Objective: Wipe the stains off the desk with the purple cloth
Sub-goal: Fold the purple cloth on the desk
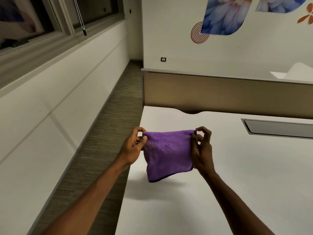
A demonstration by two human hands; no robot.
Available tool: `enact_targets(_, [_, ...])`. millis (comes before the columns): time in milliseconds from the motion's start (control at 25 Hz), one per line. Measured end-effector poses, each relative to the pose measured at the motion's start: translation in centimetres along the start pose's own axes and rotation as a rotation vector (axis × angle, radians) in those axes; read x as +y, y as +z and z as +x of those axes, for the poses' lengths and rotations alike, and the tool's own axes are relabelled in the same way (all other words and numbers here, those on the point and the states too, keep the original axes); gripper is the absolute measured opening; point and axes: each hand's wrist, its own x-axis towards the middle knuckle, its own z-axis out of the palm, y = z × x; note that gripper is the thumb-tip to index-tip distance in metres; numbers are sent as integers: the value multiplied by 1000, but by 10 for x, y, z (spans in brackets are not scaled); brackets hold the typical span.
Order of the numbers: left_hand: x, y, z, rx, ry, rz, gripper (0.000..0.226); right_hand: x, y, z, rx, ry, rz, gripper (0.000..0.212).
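Both hands (133, 146) pinch purple cloth (169, 153)

White walls (177, 39), striped carpet (105, 133), windows (42, 17).

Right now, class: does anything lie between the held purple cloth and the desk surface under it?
Nothing visible does. The left hand and right hand pinch the purple cloth by its top corners, and it hangs over bare white desk.
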Motion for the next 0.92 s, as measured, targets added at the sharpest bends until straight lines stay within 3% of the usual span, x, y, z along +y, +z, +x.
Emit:
enact_targets(160, [-13,13,42,287,-173,-110,16,19,37,36,70,118,72,20])
enact_targets(240, [-22,12,64,261,-268,-349,26,30,48,51,-12,258,214,21])
enact_targets(320, [-28,7,81,173,-268,-392,29,42,54,63,-95,306,255,35])
enact_targets(480, [-50,-1,134,101,-170,-95,20,72,73,108,-65,295,195,40])
enact_targets(640, [-61,-4,209,145,-135,-52,27,95,108,176,-28,373,134,38])
enact_targets(800, [-81,-22,281,165,-194,62,43,114,140,247,-29,469,154,16])
enact_targets(920, [-109,-35,298,193,-311,406,46,147,151,256,-237,413,-308,42])
